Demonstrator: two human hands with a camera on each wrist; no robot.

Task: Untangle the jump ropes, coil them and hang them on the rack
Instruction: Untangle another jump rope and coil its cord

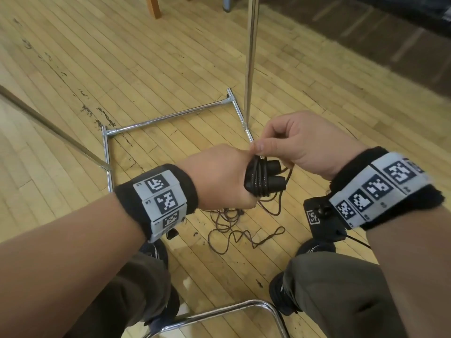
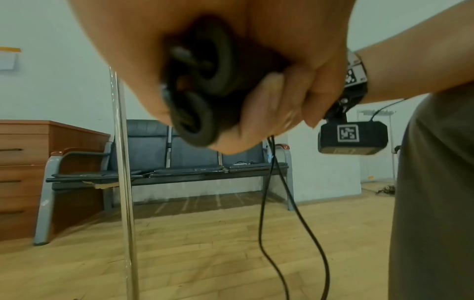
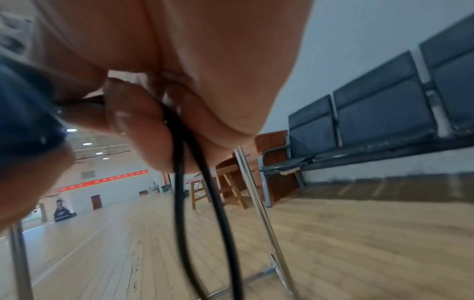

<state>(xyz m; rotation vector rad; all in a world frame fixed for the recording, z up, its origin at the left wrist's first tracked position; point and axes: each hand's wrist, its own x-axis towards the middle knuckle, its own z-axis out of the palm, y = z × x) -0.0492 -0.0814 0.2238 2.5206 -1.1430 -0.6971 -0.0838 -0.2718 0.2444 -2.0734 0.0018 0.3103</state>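
At frame centre, the left hand clenches two black foam-gripped jump-rope handles together as a core, while the right hand pinches the thin dark cord to wrap it round them.

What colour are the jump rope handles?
Black handles, best seen in the head view, gripped by the left hand.

The floor was pale wood strip, scuffed with dark marks toward ten o'clock. A row of dark padded seats stood against a plain pale wall, a brown wooden drawer cabinet at their nine o'clock. Far off, blurred, hung what looked like a red banner beneath ceiling lights.
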